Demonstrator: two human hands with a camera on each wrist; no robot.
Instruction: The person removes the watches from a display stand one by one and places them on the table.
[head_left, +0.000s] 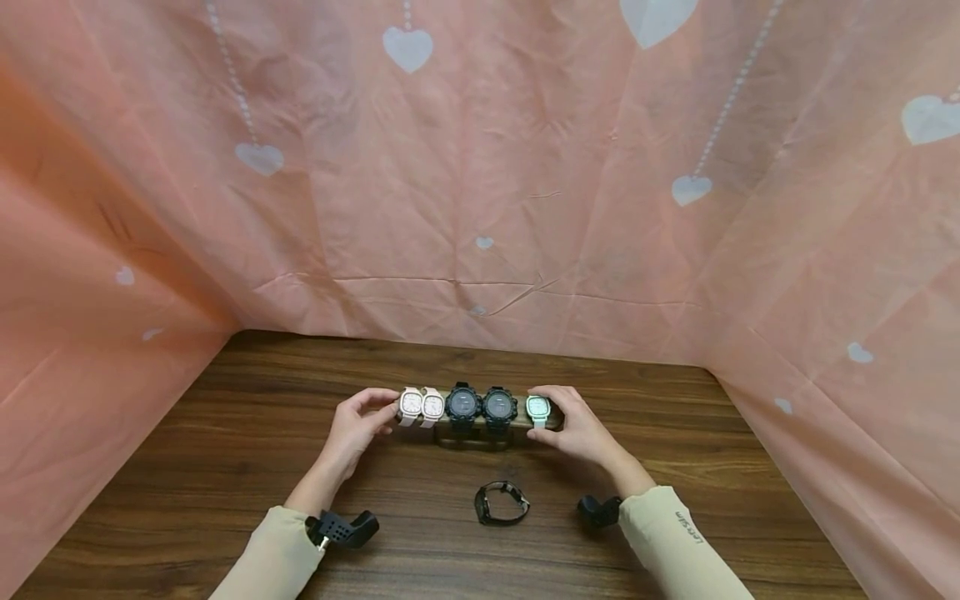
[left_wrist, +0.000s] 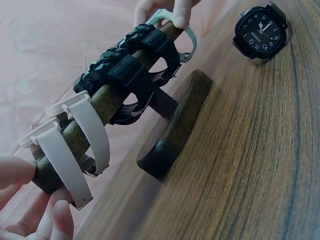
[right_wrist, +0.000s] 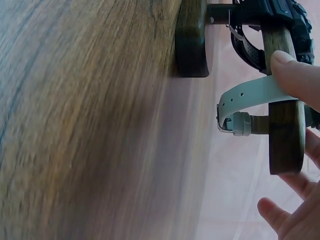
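A wooden T-bar watch stand [left_wrist: 185, 117] carries two pale pink watches [head_left: 422, 405], two black watches [head_left: 482, 405] and a mint green watch [head_left: 538, 407] on its bar. My left hand [head_left: 358, 423] holds the bar's left end between thumb and fingers, beside the outer pink watch. At the other end, my right hand [head_left: 577, 425] grips the mint watch around the bar. Its thumb lies on the bar at the pale strap [right_wrist: 252, 94], as the right wrist view shows; some fingers are hidden behind the bar.
A black square-faced watch [left_wrist: 261, 32] lies on its side on the wooden table [head_left: 420, 533], nearer me than the stand. Pink curtains [head_left: 480, 167] with white hearts close off the back and both sides. A black camera mount sits on each wrist.
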